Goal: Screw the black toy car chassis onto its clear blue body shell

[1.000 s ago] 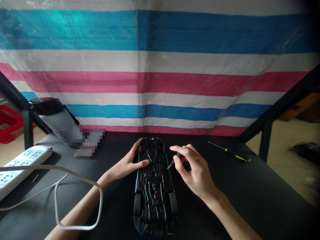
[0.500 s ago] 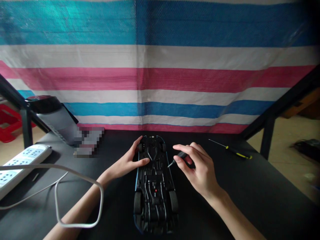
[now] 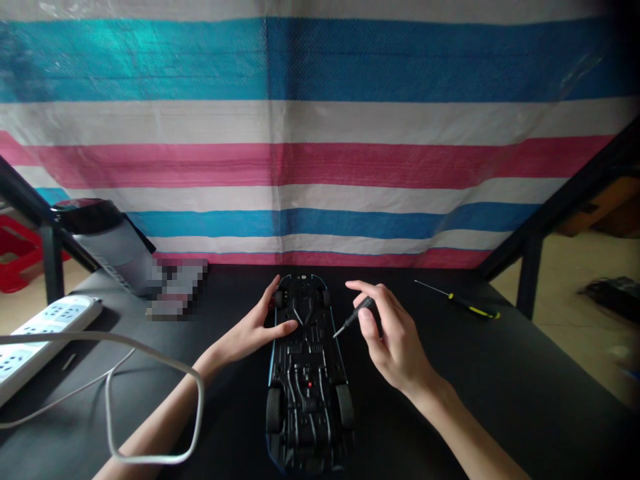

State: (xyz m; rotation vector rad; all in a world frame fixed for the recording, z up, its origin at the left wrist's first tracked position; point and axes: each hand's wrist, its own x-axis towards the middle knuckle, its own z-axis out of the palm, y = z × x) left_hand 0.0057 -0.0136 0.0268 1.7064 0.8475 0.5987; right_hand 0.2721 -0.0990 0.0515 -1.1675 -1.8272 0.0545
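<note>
Right hand (image 3: 395, 340) has tilted its pinched screwdriver (image 3: 356, 315) up, tip touching the upturned toy car (image 3: 307, 373); left hand (image 3: 257, 327) is lying open, bracing the car.

A power strip (image 3: 35, 337), white cable (image 3: 150, 373) and spare yellow-handled screwdriver (image 3: 463, 305) lie about.

Both forearms come in from the bottom edge and are bare to the wrist, with no sleeves in view. The left hand (image 3: 250, 331) and the right hand (image 3: 395, 340) wear no gloves, and no rings, watch or wristband show on them. The fingers are slender, and the nails look short and unpainted.
</note>
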